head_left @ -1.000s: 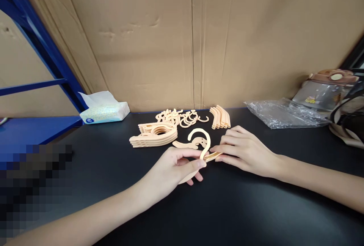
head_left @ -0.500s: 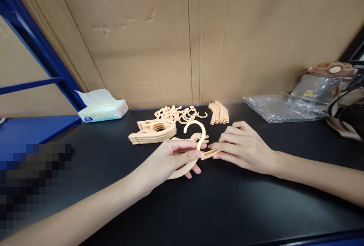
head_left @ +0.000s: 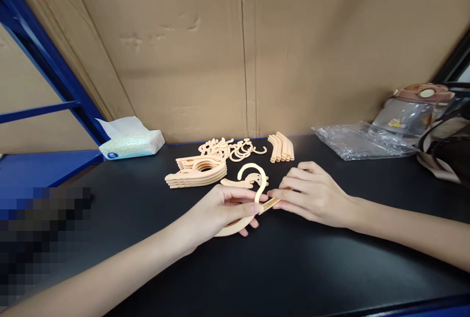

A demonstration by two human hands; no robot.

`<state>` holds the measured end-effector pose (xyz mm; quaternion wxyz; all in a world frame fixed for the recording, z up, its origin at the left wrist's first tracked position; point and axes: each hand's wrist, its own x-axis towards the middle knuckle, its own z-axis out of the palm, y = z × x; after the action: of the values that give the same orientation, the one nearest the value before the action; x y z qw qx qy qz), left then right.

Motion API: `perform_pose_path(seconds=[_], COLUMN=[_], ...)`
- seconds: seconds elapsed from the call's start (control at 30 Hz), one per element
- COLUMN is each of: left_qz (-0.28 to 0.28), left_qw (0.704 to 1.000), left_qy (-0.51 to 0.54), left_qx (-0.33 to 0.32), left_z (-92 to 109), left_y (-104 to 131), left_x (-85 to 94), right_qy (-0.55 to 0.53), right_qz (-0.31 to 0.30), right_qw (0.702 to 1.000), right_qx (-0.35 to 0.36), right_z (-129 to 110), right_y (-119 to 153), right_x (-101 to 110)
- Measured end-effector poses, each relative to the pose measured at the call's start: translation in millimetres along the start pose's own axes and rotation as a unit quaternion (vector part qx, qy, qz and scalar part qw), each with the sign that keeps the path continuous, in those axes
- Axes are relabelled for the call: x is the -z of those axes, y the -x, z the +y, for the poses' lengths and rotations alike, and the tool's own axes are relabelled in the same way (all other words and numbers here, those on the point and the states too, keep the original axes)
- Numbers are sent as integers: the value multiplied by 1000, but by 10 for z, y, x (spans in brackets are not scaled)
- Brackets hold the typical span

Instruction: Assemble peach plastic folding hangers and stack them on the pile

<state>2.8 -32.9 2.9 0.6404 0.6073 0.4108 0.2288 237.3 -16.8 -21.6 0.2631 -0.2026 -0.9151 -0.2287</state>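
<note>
My left hand (head_left: 229,212) is closed around a cream plastic clothes hanger piece with a curved body (head_left: 233,229); its hook (head_left: 253,169) rises above my thumb. My right hand (head_left: 312,192) pinches a hanger arm (head_left: 270,204), a narrow grooved strip whose near end meets the hanger beside my left thumb. Whether the two are joined cannot be seen; fingers cover the contact. Just behind my hands lies another hanger body piece (head_left: 237,183). A stack of curved body pieces (head_left: 196,178) sits to its left.
Behind are a pile of loose hooks (head_left: 216,149) and a bundle of hanger arms (head_left: 281,147). A tissue pack (head_left: 132,142) lies at left. At right are a clear plastic bag (head_left: 362,141), a drink bottle (head_left: 404,111) and a dark bag (head_left: 446,155). Cardboard (head_left: 176,62) walls the back.
The hanger arm in my right hand has tilted a little, its near end lower against the hanger. Both hands sit slightly lower in view and keep their grips.
</note>
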Motion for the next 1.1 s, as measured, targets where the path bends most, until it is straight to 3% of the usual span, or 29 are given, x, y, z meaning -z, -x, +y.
perform_pose_path(seconds=[1.1], left_qz=[3], left_qw=[998], left_qy=[-58], left_qx=[4], left_z=[-6], left_y=[-3], left_x=[-35], right_qy=[-61], right_qz=[-39], right_qw=[997], right_qx=[-13], right_z=[11], right_y=[6], right_x=[-36])
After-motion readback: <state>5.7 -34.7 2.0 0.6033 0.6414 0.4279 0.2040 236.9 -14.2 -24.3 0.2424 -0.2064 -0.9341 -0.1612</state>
